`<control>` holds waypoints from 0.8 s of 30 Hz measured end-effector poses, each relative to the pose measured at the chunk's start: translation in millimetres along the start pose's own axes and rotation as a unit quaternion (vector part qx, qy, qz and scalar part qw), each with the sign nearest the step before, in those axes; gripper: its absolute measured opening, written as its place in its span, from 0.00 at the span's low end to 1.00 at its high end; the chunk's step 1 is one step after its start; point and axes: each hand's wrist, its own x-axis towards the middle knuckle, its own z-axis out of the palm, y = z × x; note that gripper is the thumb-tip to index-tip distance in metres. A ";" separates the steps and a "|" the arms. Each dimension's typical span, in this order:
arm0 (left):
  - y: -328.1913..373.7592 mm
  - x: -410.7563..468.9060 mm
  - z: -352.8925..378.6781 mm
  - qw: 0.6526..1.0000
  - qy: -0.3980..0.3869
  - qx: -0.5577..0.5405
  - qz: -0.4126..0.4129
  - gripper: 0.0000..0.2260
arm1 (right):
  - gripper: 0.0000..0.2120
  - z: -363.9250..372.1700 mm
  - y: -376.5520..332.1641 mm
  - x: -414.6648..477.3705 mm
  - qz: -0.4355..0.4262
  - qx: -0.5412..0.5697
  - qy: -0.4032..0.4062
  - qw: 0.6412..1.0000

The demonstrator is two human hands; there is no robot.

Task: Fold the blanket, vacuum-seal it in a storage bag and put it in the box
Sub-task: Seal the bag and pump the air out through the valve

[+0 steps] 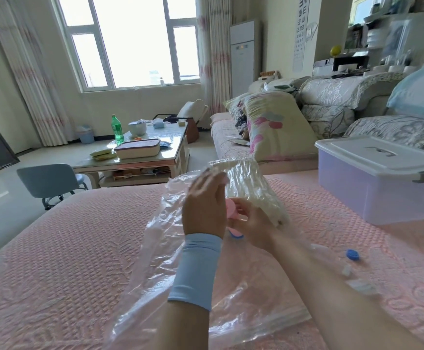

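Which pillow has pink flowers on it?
The big yellow pillow propped on the pink sofa seat. The cushions right of it are grey-patterned, and the far-right pillow is pale blue.

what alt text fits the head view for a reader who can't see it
A person's right grip pinches a pink round piece at a clear storage bag holding a squashed white blanket, the left grip open beside it. The bag lies on a pink quilted cover, with a lidded box to the right and a blue cap.
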 end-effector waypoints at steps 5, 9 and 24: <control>-11.0 -10.5 9.1 0.976 -0.199 0.029 -0.089 0.06 | 0.21 -1.6 -1.9 -2.9 0.014 0.010 -0.004 1.000; 12.7 22.1 -16.1 0.999 0.025 -0.014 0.036 0.06 | 0.20 -3.8 -3.9 -1.3 0.005 0.009 0.005 1.000; -35.6 -16.9 32.6 0.948 -0.249 -0.125 -0.156 0.20 | 0.22 -8.6 -16.8 -11.0 0.001 0.005 0.016 1.000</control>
